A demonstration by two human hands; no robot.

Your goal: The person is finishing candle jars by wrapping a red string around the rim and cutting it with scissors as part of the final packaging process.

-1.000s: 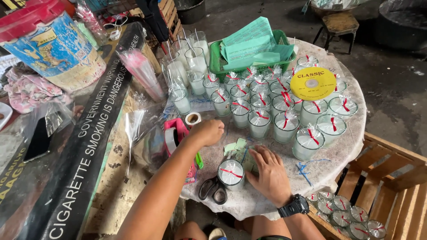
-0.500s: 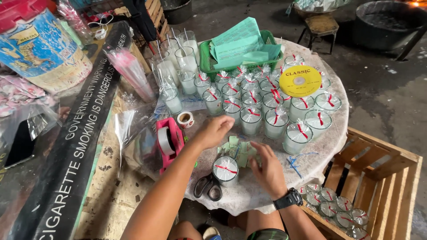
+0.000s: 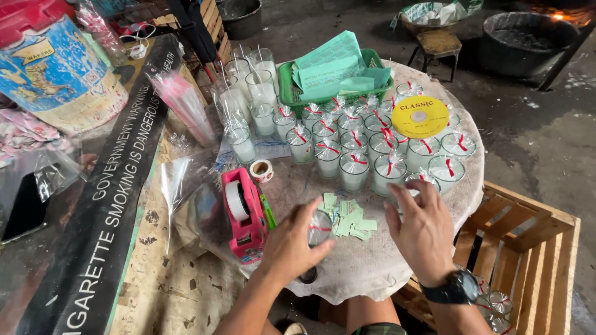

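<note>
Both bare forearms rise from the lower edge of the head view and angle up and inward. The left hand [image 3: 292, 245] is seen from the back, its wrist straight, its fingers curled forward and down with the thumb set out to the right, so the hand forms a loose cupped grasp; whether the fingertips actually close is hard to tell, since the back of the hand hides them. The right hand [image 3: 423, 228] is palm down, fingers spread and slightly bent, the fingertips reaching up and away from the body. A dark wristwatch [image 3: 458, 288] circles the right wrist.
</note>
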